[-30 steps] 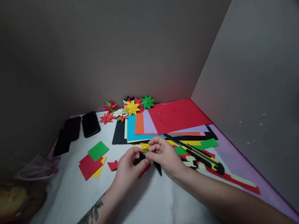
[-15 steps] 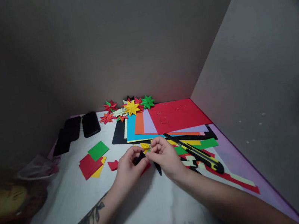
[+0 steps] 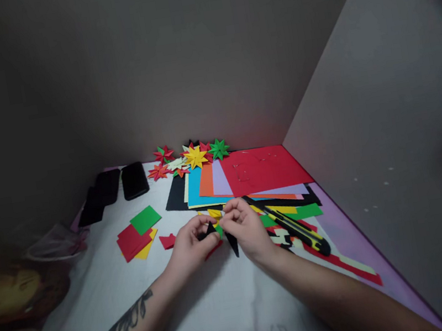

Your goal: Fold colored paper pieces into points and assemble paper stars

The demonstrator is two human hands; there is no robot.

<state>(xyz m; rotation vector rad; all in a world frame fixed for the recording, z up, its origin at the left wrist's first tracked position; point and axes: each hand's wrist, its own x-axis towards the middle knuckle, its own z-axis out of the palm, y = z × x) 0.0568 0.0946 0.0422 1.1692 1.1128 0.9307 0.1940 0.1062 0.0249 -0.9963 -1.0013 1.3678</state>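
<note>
Left hand (image 3: 190, 242) pinches the black folded paper (image 3: 210, 228), right hand (image 3: 248, 229) curled alongside, hold unclear; probably light, easily creased, best gripped at folds

black phone (image 3: 134, 180) near the back edge, plain grey wall (image 3: 188, 64), some blurry yellow-brown clutter (image 3: 12, 293) off left

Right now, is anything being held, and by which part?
The left hand pinches a pointed, folded black paper piece below its exposed tip; whether the right hand grips anything cannot be told.
</note>
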